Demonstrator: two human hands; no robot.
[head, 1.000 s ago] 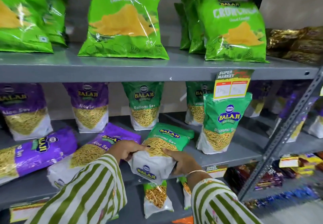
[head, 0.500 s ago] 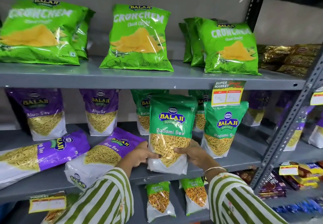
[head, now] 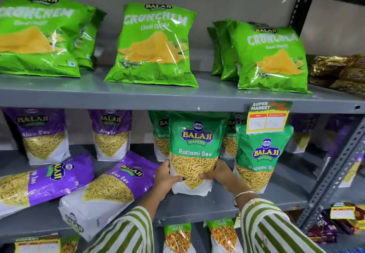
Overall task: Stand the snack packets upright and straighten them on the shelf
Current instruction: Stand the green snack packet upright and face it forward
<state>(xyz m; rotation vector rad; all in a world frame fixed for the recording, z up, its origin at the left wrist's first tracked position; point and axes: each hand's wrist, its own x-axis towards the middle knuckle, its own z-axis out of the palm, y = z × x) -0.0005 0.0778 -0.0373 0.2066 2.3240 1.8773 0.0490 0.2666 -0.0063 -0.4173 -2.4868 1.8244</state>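
A green Ratlami Sev packet (head: 194, 150) stands upright at the front of the middle shelf (head: 197, 207). My left hand (head: 165, 177) grips its lower left side and my right hand (head: 221, 174) grips its lower right side. Another green Ratlami Sev packet (head: 262, 158) stands upright just to its right. Two purple Aloo Sev packets lie flat to the left: one (head: 110, 191) next to my left hand and one (head: 43, 181) further left. More purple (head: 111, 134) and green packets stand upright at the back of the shelf.
Large green Crunchem bags (head: 156, 45) stand on the upper shelf (head: 177, 98). A price tag (head: 268, 117) hangs from that shelf's edge. A slotted grey upright (head: 333, 175) borders the right side. Small packets (head: 177, 239) sit on the shelf below.
The green packet lay tilted on the shelf a second ago; both hands have lifted it upright and set it standing at the shelf's front.
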